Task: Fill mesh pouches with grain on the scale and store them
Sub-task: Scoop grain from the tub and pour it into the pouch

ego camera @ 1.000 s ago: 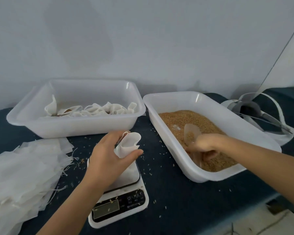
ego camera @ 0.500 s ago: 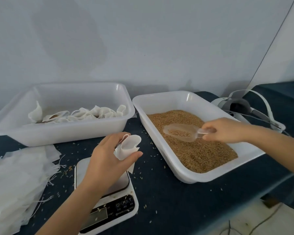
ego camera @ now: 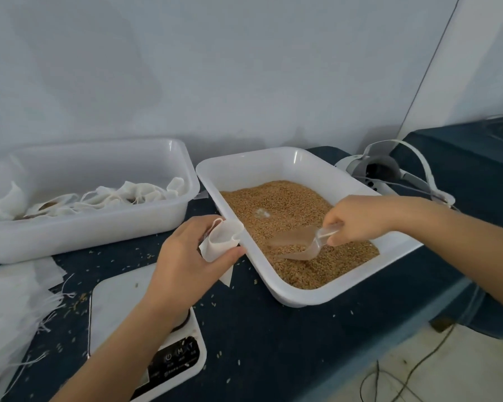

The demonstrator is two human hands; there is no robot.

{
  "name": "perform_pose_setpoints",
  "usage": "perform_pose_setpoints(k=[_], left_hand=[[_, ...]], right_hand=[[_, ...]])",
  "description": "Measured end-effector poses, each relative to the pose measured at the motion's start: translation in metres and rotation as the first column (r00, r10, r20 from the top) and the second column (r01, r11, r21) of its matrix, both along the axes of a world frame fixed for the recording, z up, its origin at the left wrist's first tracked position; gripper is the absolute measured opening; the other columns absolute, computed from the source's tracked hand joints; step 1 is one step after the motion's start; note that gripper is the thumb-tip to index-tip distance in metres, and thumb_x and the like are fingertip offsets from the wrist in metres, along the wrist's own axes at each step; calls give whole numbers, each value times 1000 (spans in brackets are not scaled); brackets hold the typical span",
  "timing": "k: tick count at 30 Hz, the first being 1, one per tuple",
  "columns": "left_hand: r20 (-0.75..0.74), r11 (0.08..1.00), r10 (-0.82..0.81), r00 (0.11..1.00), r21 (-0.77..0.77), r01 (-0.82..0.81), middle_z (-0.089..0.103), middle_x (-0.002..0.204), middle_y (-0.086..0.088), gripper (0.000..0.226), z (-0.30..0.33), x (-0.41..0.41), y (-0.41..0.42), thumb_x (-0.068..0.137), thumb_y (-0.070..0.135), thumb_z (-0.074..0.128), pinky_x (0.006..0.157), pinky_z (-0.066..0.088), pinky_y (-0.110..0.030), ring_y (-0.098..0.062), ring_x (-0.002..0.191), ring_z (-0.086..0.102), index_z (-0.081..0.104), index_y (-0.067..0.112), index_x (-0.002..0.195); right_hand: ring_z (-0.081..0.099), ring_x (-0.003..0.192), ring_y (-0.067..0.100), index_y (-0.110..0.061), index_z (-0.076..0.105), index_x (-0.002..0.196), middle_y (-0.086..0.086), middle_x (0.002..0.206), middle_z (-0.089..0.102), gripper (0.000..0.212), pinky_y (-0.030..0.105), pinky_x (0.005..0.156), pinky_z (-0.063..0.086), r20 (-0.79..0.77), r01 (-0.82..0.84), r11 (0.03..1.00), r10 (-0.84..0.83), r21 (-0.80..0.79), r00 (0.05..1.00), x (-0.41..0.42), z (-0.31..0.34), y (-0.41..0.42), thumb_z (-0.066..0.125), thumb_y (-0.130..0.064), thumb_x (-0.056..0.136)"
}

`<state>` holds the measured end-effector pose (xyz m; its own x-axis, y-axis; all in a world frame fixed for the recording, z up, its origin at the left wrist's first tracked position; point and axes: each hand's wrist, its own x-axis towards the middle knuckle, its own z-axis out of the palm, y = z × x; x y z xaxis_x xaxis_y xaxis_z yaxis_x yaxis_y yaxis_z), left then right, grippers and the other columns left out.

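My left hand (ego camera: 186, 262) grips a white mesh pouch (ego camera: 222, 242) with its mouth held open, above the far edge of the white scale (ego camera: 119, 303) and close to the grain tray's rim. My right hand (ego camera: 357, 219) holds the handle of a clear plastic scoop (ego camera: 298, 245), whose bowl carries grain and sits low over the brown grain (ego camera: 279, 204) in the white tray (ego camera: 273, 159). The scale's platform is bare where it shows; my left forearm covers part of it and its display.
A second white tray (ego camera: 99, 227) at the back left holds several filled pouches (ego camera: 105, 195). A heap of flat unused pouches (ego camera: 9, 309) lies at the left. A white headset (ego camera: 389, 169) sits behind the grain tray. Loose grains dot the dark cloth (ego camera: 273, 329).
The scoop has come down from above the grain and toward the pouch, now loaded. My left hand with the pouch has shifted right, toward the grain tray's rim.
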<state>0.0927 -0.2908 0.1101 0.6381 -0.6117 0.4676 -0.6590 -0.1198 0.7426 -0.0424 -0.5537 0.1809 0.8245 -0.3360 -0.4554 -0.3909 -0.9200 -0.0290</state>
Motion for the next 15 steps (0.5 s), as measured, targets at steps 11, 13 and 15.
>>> perform_pose_setpoints(k=[11, 13, 15], left_hand=[[11, 999, 41, 999, 10, -41, 56, 91, 32, 40, -7, 11, 16, 64, 49, 74, 69, 38, 1, 13, 93, 50, 46, 58, 90], [18, 999, 50, 999, 18, -51, 55, 90, 32, 40, -7, 12, 17, 64, 50, 74, 68, 38, 1, 16, 93, 48, 45, 58, 90], [17, 998, 58, 998, 20, -58, 54, 90, 31, 39, -7, 13, 17, 63, 52, 71, 66, 38, 1, 17, 93, 47, 44, 57, 90]], right_hand=[[60, 86, 22, -21, 64, 105, 4, 97, 65, 30, 37, 78, 47, 173, 77, 985, -103, 154, 979, 5, -45, 12, 56, -46, 90], [61, 92, 23, -19, 64, 107, 4, 100, 66, 31, 39, 83, 48, 197, 81, 982, -114, 169, 974, 1, -48, 12, 57, -45, 91], [61, 90, 21, -21, 64, 107, 2, 99, 67, 28, 37, 82, 48, 240, 84, 978, -129, 192, 962, -2, -49, 11, 57, -44, 91]])
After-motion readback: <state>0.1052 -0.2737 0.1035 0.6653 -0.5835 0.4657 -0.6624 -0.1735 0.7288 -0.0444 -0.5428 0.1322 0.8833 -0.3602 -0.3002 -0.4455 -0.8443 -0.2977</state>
